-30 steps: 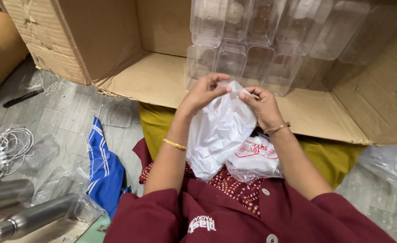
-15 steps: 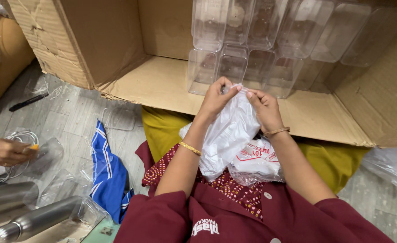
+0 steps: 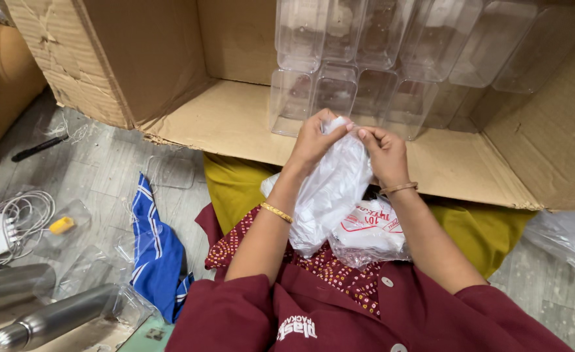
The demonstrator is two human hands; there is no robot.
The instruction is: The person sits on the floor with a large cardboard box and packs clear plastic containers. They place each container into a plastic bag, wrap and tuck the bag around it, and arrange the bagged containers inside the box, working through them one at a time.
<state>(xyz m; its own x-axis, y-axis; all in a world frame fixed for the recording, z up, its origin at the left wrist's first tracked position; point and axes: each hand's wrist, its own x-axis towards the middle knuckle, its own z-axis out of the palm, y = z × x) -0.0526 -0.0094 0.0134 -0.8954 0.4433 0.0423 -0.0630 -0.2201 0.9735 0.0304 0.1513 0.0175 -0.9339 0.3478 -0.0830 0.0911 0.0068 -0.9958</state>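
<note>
Left hand (image 3: 313, 137): pinching the white plastic bag's (image 3: 330, 192) top edge.
Right hand (image 3: 384, 151): pinching alongside — fingertips nearly touching.
Bag: hangs lapward — long axis downward.

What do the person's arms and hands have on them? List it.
Both forearms are bare. Dark red sleeves end above the elbows. The left hand has a thin gold bangle at the wrist; the right hand has a thin gold-brown bangle.

cardboard box (image 3: 235, 124): 1 | steel bottles (image 3: 46, 322): 2 | black pen (image 3: 38, 148): 1 | blue cloth (image 3: 153, 251): 1 | gold bangles (image 3: 275, 212): 2
</note>
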